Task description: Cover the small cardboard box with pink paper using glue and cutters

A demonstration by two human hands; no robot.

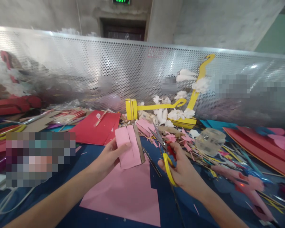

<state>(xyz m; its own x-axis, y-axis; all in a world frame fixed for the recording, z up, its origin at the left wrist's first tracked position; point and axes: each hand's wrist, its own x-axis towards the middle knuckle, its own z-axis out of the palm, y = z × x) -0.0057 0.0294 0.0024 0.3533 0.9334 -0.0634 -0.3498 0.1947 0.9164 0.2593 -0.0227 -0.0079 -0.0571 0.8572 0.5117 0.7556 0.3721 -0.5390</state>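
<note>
My left hand (115, 148) grips a cardboard piece (130, 148) faced with pink paper, the thumb lying across its front. Bare brown cardboard shows along its right edge. Beside it, my right hand (178, 166) holds scissors (166, 160) with yellow and red handles; their blades point up and left, parted, just right of the cardboard piece and apart from it. Beneath both hands a large pink sheet (125, 196) lies on the blue table, with a notch cut at its upper right. A thin dark pen-like tool (152, 162) rests between the hands.
A pink glue gun (245, 188) with a lit red light lies at the right. Clear tape rolls (210, 141), paper scraps and sticks clutter the table's right side. Red paper (95, 126) lies back left. Yellow cutouts (192, 104) with white fluff stand before a perforated metal panel (137, 60).
</note>
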